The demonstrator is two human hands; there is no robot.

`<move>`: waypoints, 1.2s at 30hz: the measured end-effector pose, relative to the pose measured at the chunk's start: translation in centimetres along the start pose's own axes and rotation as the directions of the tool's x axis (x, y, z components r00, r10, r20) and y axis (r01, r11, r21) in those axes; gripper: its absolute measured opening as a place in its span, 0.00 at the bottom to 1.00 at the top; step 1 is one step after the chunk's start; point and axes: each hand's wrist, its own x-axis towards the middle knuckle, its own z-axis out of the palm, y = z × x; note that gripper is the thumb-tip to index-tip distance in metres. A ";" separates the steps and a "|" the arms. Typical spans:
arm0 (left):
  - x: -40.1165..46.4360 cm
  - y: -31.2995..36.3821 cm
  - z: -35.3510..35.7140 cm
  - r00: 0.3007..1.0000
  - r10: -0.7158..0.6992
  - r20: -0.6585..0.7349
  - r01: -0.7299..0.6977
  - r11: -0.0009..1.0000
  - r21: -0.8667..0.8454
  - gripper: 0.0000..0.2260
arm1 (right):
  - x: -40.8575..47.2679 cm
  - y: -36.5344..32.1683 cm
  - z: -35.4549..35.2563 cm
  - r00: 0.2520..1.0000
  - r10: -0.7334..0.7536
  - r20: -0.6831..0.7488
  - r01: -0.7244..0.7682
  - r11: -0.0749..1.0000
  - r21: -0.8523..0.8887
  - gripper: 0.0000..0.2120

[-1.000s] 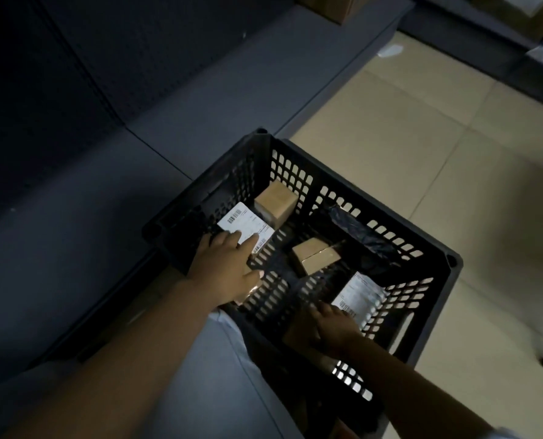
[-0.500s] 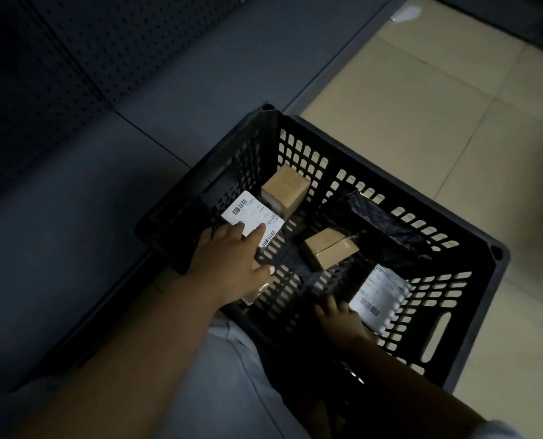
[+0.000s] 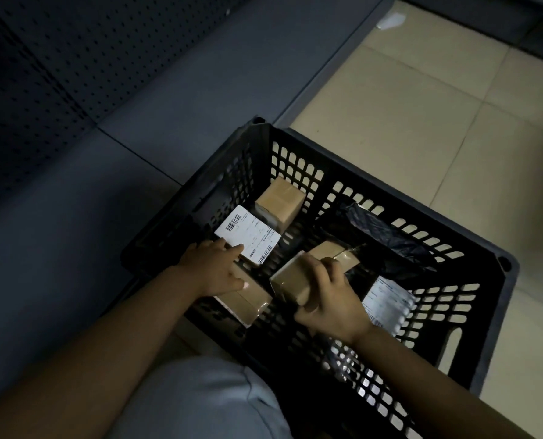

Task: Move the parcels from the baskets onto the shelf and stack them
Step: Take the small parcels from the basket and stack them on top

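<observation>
Holding: left hand curled round labelled parcel, near-left in basket
Right hand: fingers wrapped over brown box
Far: another carton

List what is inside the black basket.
Inside the black basket: four brown boxes, one gripped by the left hand, one by the right hand; a black plastic bag; a white-labelled parcel. Anything beneath them is hidden.
</observation>
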 end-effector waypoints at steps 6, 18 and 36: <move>2.1 0.6 2.9 0.988 0.006 0.157 -0.001 0.999 -0.035 0.42 | -0.4 2.0 0.5 0.998 -0.050 0.037 0.046 0.994 0.102 0.52; 5.6 2.5 4.2 0.868 -0.193 0.457 0.196 0.980 0.040 0.58 | -5.4 5.2 2.8 0.997 0.030 0.070 -0.010 0.962 -0.273 0.56; 7.9 6.9 5.9 0.956 -0.190 0.224 0.130 0.958 0.257 0.48 | -4.1 5.1 2.1 0.964 0.198 0.178 -0.087 0.866 -0.492 0.49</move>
